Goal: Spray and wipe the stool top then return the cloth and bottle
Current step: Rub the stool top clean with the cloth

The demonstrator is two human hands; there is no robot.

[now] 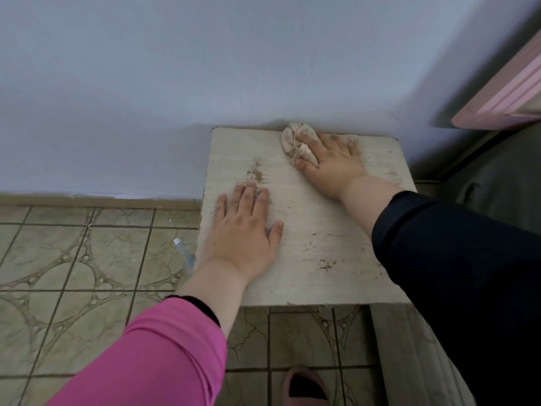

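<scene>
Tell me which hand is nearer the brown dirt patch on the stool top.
Left. The left hand lies flat with fingertips touching the dirt patch; the right hand presses the cloth at the far edge.

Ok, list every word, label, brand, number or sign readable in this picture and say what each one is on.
None: no legible text anywhere in the head view.
Stool top: only brown dirt marks, no print.
Cloth under the right hand: plain, no label.
Left hand rests flat on the stool; nothing written there.
Small white scrap on the floor tiles: too small to tell if it bears print.
Pink slipper: no visible brand.
</scene>
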